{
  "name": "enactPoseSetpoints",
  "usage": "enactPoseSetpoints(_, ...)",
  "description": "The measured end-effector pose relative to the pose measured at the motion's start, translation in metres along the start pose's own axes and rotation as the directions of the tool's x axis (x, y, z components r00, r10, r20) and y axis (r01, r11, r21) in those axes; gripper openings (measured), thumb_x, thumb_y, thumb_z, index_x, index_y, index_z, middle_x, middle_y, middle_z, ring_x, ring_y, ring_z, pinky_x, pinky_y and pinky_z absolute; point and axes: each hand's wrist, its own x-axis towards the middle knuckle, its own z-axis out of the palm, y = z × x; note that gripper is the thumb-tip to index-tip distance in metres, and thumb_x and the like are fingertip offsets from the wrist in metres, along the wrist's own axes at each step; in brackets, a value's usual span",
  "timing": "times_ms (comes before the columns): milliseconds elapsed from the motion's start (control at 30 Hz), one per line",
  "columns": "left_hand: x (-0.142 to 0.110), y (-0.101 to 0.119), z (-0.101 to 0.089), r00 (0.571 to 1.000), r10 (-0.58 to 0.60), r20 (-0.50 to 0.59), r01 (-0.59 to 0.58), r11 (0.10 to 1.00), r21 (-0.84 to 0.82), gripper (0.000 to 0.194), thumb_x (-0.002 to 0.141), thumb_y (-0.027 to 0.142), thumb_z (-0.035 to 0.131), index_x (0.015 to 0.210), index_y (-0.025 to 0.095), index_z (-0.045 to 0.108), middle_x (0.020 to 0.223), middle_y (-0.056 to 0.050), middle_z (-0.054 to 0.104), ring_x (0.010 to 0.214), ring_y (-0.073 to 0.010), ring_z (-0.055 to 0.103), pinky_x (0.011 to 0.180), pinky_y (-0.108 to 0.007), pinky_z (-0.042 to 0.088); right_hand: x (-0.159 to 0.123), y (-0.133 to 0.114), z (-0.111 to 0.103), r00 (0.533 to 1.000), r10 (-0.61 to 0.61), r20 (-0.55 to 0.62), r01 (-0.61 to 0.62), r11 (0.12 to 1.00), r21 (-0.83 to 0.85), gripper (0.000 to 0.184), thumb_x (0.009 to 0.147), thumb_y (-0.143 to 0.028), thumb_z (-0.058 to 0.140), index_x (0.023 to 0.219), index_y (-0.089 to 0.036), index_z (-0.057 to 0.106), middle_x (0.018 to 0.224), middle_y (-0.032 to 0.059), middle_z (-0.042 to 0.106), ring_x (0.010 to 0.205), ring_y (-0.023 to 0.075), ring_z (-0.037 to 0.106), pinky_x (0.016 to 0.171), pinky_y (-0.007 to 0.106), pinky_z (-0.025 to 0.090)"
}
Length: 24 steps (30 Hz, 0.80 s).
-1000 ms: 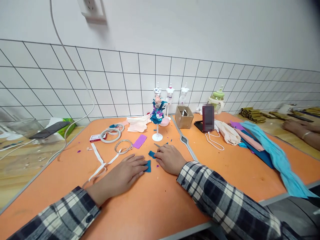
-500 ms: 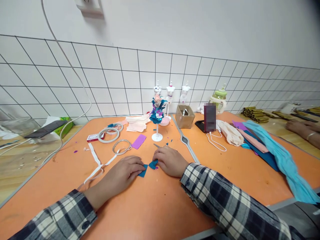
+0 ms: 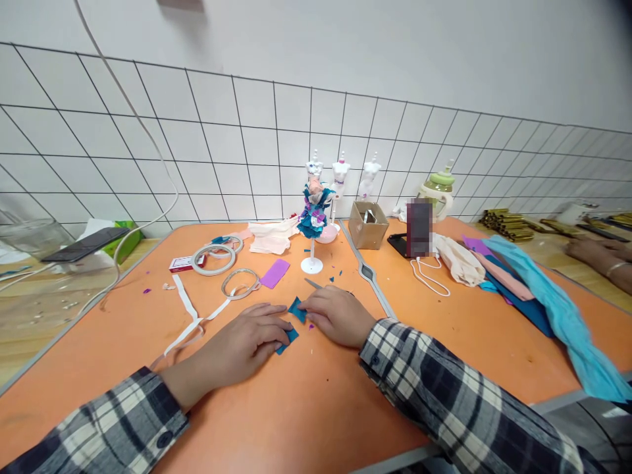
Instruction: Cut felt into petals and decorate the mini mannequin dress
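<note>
My left hand (image 3: pixel 254 339) rests on the orange table, its fingers closed down on a small teal paper piece (image 3: pixel 291 339). Its index finger stretches out beyond the others. Just to the right, my right hand (image 3: pixel 338 313) has its fingertips on a second teal paper piece (image 3: pixel 297 309), which lies pointed and partly under them. A thin metal blade (image 3: pixel 313 284) sticks out beyond the right hand; the rest of that tool is mostly hidden. Beyond both hands stands a small white dress form (image 3: pixel 312 264) dressed in teal, purple and peach ruffles.
Tape rolls (image 3: pixel 239 284), a purple paper rectangle (image 3: pixel 275 273) and white strips (image 3: pixel 185 299) lie at left. Behind are a cardboard box (image 3: pixel 368 226), a phone (image 3: pixel 419 228) and a bottle (image 3: pixel 438 191). Coloured sheets (image 3: pixel 548 289) lie at right, near another person's hands (image 3: pixel 595 249).
The teal piece under my right fingertips has shifted farther from me and lies more spread out. My left index finger has lifted apart from the others. The view has tilted slightly.
</note>
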Motion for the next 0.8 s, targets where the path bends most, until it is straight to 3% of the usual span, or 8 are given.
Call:
enactPoseSetpoints(133, 0.002, -0.003, 0.002, 0.999, -0.037, -0.005, 0.037, 0.998, -0.059, 0.024, 0.091, 0.015, 0.049, 0.1, 0.028, 0.067, 0.112, 0.001, 0.073, 0.127, -0.0216, 0.053, 0.111, -0.041, 0.038, -0.003, -0.006, 0.0, 0.99, -0.094, -0.102, 0.093, 0.996, -0.015, 0.018, 0.093, -0.026, 0.055, 0.104, -0.021, 0.069, 0.097, 0.005, 0.068, 0.091, 0.0191, 0.056, 0.081, 0.032, 0.041)
enactPoseSetpoints(300, 0.002, -0.001, 0.001, 0.999, -0.046, 0.017, 0.048, 0.993, -0.106, 0.027, 0.091, 0.015, 0.05, 0.108, 0.03, 0.065, 0.108, 0.001, 0.073, 0.125, -0.0214, 0.054, 0.11, -0.042, 0.038, -0.005, -0.02, 0.005, 0.972, -0.229, -0.045, 0.225, 0.971, -0.075, 0.016, 0.093, -0.028, 0.054, 0.088, -0.023, 0.069, 0.085, 0.0017, 0.066, 0.082, 0.0182, 0.052, 0.075, 0.032, 0.038)
enactPoseSetpoints(433, 0.001, 0.003, 0.0, 0.991, -0.128, -0.035, 0.121, 0.98, -0.161, 0.03, 0.086, 0.012, 0.054, 0.112, 0.025, 0.06, 0.115, -0.005, 0.068, 0.117, -0.0234, 0.058, 0.095, -0.037, 0.049, -0.002, -0.018, 0.007, 0.988, -0.073, -0.134, 0.059, 0.992, -0.111, 0.013, 0.092, -0.025, 0.055, 0.087, -0.021, 0.067, 0.084, 0.0029, 0.065, 0.081, 0.0186, 0.052, 0.073, 0.032, 0.037)
enactPoseSetpoints(533, 0.001, 0.004, 0.001, 0.985, -0.162, -0.052, 0.148, 0.967, -0.205, 0.034, 0.084, 0.011, 0.053, 0.115, 0.023, 0.056, 0.114, -0.007, 0.067, 0.106, -0.0218, 0.064, 0.088, -0.035, 0.053, 0.0, -0.01, 0.004, 0.958, 0.13, -0.257, -0.134, 0.991, 0.001, 0.008, 0.088, -0.018, 0.057, 0.087, -0.019, 0.065, 0.086, 0.004, 0.064, 0.084, 0.0185, 0.054, 0.074, 0.031, 0.039)
enactPoseSetpoints(600, 0.0, 0.004, 0.002, 0.986, -0.154, -0.063, 0.139, 0.97, -0.197, 0.037, 0.084, 0.011, 0.052, 0.12, 0.023, 0.054, 0.115, -0.007, 0.067, 0.103, -0.0211, 0.065, 0.09, -0.035, 0.052, 0.0, -0.006, 0.003, 0.938, 0.174, -0.299, -0.158, 0.984, 0.078, 0.008, 0.088, -0.017, 0.057, 0.088, -0.018, 0.065, 0.087, 0.0046, 0.064, 0.085, 0.0185, 0.055, 0.075, 0.03, 0.04)
enactPoseSetpoints(700, 0.0, 0.003, 0.003, 0.987, -0.141, -0.073, 0.131, 0.983, -0.128, 0.04, 0.087, 0.012, 0.051, 0.125, 0.025, 0.05, 0.122, -0.007, 0.066, 0.112, -0.0224, 0.061, 0.097, -0.038, 0.048, -0.004, -0.005, 0.0, 0.972, -0.008, -0.236, 0.035, 0.993, 0.112, 0.011, 0.088, -0.021, 0.057, 0.093, -0.019, 0.067, 0.09, 0.0047, 0.066, 0.086, 0.0185, 0.055, 0.077, 0.031, 0.04)
enactPoseSetpoints(800, 0.0, -0.002, 0.003, 0.984, -0.158, -0.081, 0.155, 0.987, -0.051, 0.045, 0.09, 0.018, 0.052, 0.134, 0.025, 0.044, 0.13, -0.008, 0.062, 0.122, -0.025, 0.054, 0.103, -0.042, 0.043, -0.008, -0.011, -0.001, 0.974, -0.224, -0.023, 0.225, 0.968, 0.111, 0.009, 0.084, -0.024, 0.061, 0.085, -0.021, 0.069, 0.079, 0.0018, 0.066, 0.079, 0.0176, 0.054, 0.074, 0.03, 0.04)
